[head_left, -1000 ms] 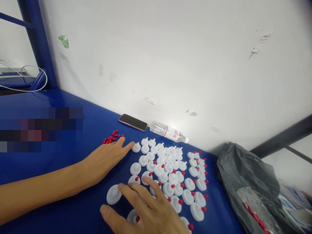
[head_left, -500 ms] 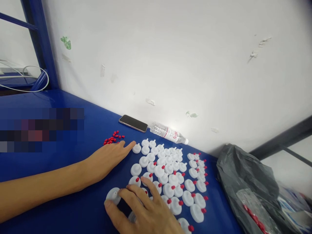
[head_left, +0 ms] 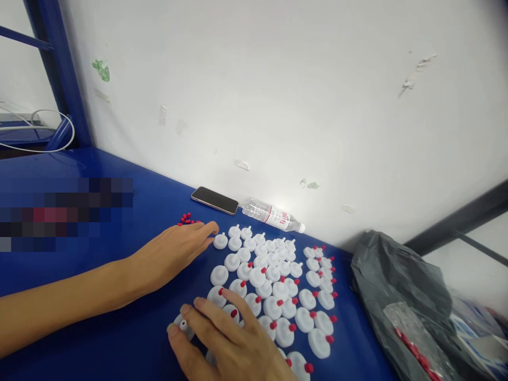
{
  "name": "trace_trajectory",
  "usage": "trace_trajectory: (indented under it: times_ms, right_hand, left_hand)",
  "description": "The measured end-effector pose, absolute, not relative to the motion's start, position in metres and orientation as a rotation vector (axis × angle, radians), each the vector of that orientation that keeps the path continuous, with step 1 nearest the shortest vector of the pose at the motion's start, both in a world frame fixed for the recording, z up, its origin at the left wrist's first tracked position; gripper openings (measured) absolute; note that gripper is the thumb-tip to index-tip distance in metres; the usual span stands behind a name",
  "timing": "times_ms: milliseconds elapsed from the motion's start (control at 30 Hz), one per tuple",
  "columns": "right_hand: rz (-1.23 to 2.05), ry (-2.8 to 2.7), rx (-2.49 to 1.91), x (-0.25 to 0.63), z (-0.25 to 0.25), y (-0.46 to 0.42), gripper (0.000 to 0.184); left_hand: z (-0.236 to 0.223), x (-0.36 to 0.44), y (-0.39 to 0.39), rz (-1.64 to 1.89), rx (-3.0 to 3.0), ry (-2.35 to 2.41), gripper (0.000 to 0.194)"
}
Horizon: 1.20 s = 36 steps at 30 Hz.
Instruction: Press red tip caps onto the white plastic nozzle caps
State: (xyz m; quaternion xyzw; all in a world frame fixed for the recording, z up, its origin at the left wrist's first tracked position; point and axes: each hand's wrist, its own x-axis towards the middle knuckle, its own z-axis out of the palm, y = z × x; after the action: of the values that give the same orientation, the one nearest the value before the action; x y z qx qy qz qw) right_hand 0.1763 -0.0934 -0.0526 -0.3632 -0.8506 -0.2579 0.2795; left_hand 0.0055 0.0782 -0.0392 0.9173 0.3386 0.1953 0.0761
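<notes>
White disc-shaped caps with a short spout (head_left: 219, 275) lie in rows on the blue table (head_left: 79, 338); many have a small red cap on the spout (head_left: 305, 366). At the front left, my right hand (head_left: 234, 338) has its thumb and forefinger on either side of one white spouted disc (head_left: 183, 324), gripping it at the table. Its other fingers spread over neighbouring discs and hide some. My left hand (head_left: 174, 248) is beside the small pile of loose red caps (head_left: 186, 217), covering part of it. Its fingers lie close together, pointing right; anything between them is hidden.
A phone (head_left: 215, 200) and a clear plastic bottle (head_left: 272, 214) lie along the white wall. At right is a dark grey plastic bag (head_left: 397, 280), with a clear bag of red caps (head_left: 416, 349) on it. A pixelated patch covers part of the table at left.
My right thumb and forefinger have closed in on the front-left disc, whose spout now tips up between them. My left hand's fingers have drawn together and it covers more of the red pile.
</notes>
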Motion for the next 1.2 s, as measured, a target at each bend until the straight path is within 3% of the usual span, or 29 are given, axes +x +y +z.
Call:
trace_trajectory:
  times_ms: [233,467,633,767,1133,1200]
  right_hand:
    - [-0.594,-2.093,-0.996,0.187,-0.02,-0.093,0.02]
    - [-0.484,-2.15,-1.15,0.22,0.0,-0.089,0.019]
    - [-0.477,-2.139,-1.193,0.229,0.002,-0.087,0.015]
    - [-0.519,-2.123,-1.21,0.232,0.005,-0.086,0.017]
    - [-0.423,-2.147,-1.228,0.231,0.002,-0.087,0.018]
    - [-0.408,-2.176,-1.236,0.232,0.003,-0.088,0.02]
  left_hand:
    - [-0.04,0.008,0.078,0.693,2.601,0.837,0.039]
    - [-0.018,0.01,0.067,0.669,2.295,0.887,0.045]
    - [-0.006,0.011,0.068,0.715,1.96,0.883,0.039]
    - [-0.005,0.01,0.069,0.717,1.806,0.801,0.029]
    - [-0.007,0.012,0.062,0.738,1.572,0.726,0.039]
    - [-0.005,0.012,0.057,0.73,1.574,0.678,0.031]
